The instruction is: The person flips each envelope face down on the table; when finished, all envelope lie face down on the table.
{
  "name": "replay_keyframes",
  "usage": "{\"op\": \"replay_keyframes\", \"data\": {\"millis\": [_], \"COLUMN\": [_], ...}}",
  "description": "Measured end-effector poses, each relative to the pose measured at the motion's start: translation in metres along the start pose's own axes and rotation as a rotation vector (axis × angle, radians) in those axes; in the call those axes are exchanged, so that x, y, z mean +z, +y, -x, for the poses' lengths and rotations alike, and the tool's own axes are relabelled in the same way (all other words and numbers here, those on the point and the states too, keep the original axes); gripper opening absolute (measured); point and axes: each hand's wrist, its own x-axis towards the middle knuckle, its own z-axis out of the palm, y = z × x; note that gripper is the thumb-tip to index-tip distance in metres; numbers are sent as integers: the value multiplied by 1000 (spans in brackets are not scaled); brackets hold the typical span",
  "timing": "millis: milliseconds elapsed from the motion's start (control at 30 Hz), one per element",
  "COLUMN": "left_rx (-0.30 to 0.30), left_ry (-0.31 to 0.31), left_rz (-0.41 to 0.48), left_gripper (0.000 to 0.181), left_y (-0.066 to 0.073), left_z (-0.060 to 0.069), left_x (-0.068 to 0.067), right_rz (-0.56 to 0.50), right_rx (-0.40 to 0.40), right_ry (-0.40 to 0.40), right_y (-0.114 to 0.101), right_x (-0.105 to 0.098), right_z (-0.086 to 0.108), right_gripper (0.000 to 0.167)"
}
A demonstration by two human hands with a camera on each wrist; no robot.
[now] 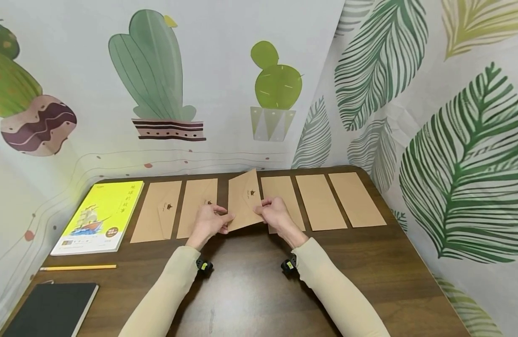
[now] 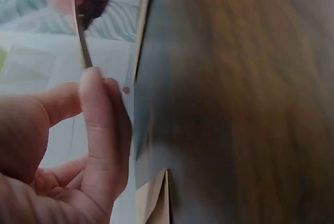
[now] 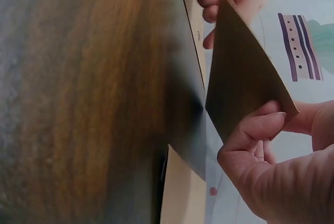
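A brown kraft envelope (image 1: 243, 196) with a small dark print on its flap is held tilted above the table. My left hand (image 1: 209, 220) pinches its lower left corner between thumb and fingers. On the other side my right hand (image 1: 277, 215) pinches the right edge near the bottom. In the right wrist view the envelope (image 3: 245, 72) shows its shaded underside, with the right thumb and fingers gripping one corner. The left wrist view shows the envelope (image 2: 79, 31) edge-on, its corner at the left fingertips (image 2: 94, 85).
Several similar envelopes lie in a row along the back: two printed ones (image 1: 158, 210) on the left, plain ones (image 1: 322, 201) on the right. A yellow book (image 1: 103, 206), a pencil (image 1: 79, 267) and a black notebook (image 1: 52, 306) lie at the left of the wooden table (image 1: 242, 290).
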Motion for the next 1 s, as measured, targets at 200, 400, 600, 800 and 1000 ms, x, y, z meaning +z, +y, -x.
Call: {"op": "replay_keyframes", "data": {"millis": [200, 400, 600, 800, 1000], "left_rx": [103, 343, 425, 388, 357], "left_ry": [31, 47, 56, 75, 113], "left_rz": [-248, -374, -379, -313, -264], "left_gripper": [33, 23, 28, 43, 47], "left_y": [7, 17, 23, 24, 32], "left_z": [4, 12, 13, 10, 13], "left_x": [10, 21, 28, 29, 27], "right_rz": [66, 183, 207, 192, 108], "right_rx": [-27, -71, -133, -190, -187], "right_ry": [66, 169, 176, 114, 51], "right_y": [-6, -9, -13, -16, -17], "right_x": [2, 6, 10, 14, 17], "right_z": [6, 10, 15, 19, 21], "right_gripper": [19, 14, 11, 20, 31]}}
